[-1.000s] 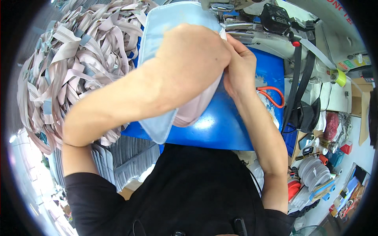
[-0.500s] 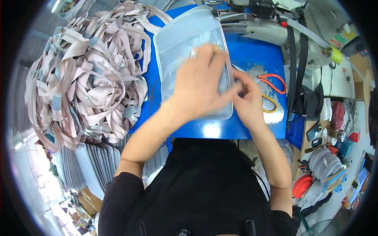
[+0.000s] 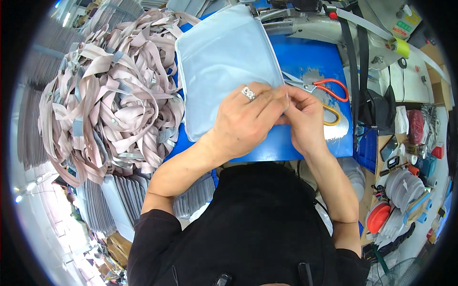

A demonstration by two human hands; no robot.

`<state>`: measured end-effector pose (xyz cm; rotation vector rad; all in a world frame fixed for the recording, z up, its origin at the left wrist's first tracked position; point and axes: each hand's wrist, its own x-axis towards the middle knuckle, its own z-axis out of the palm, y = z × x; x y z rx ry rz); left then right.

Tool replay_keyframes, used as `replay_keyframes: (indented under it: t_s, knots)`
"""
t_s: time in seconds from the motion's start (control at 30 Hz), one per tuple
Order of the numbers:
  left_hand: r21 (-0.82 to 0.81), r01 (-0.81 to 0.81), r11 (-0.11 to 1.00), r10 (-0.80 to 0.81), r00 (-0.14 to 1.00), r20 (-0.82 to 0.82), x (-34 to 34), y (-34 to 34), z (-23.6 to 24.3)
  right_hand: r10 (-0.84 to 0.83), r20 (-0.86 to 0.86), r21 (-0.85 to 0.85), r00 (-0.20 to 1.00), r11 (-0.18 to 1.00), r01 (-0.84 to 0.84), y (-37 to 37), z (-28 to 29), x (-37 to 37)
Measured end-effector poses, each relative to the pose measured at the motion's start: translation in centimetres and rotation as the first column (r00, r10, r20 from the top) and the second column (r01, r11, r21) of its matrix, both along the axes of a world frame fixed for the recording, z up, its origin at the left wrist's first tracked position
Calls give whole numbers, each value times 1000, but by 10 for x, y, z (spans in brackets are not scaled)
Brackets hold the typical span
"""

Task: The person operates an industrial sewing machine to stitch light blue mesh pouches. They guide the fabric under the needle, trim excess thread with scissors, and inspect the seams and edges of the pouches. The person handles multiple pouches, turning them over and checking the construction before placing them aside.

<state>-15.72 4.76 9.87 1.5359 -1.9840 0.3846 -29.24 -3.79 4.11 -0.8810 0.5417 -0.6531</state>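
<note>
A flat, pale blue-grey fabric pouch (image 3: 224,52) with a light edging lies on the blue table. My left hand (image 3: 250,117), wearing a silver ring, covers its lower right part. The fingers of that hand are closed on the pouch's right edge. My right hand (image 3: 304,114) meets it there, thumb and fingers pinched together at the same corner. The fingertips of both hands touch, and the exact grip is hidden behind them. Just right of the pouch lie open scissors (image 3: 312,87) with one red and one yellow handle, close to my right hand.
A big heap of pinkish-grey zipper strips (image 3: 114,95) fills the left side. Below it stand stacked grey panels (image 3: 117,195). Sewing machine parts (image 3: 310,28) cross the far side of the blue table (image 3: 329,57). Thread spools and tools (image 3: 400,186) crowd the right.
My left hand has moved down and right from the pouch's middle to its edge, fingers now closed. The pouch lies smoother and shifted slightly left. My right hand stays near the edge.
</note>
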Motion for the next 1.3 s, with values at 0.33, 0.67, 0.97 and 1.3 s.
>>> replay_keyframes:
  t_s: [0.33, 0.67, 0.97, 1.3]
  knots:
    - [65, -32, 997, 23, 990, 137, 52, -41, 16, 20, 81, 12, 997, 1000, -21, -42, 1, 55]
    - [93, -24, 995, 4, 978, 211, 108, -87, 21, -120, 77, 91, 990, 989, 112, -77, 2, 115]
    - [247, -327, 912, 188, 870, 456, 164, -29, 32, -193, -152, 23, 969, 980, 199, -74, 24, 127]
    - [363, -232, 903, -154, 613, 775, 151, -40, 104, -186, -316, -308, 930, 948, 84, -75, 15, 109]
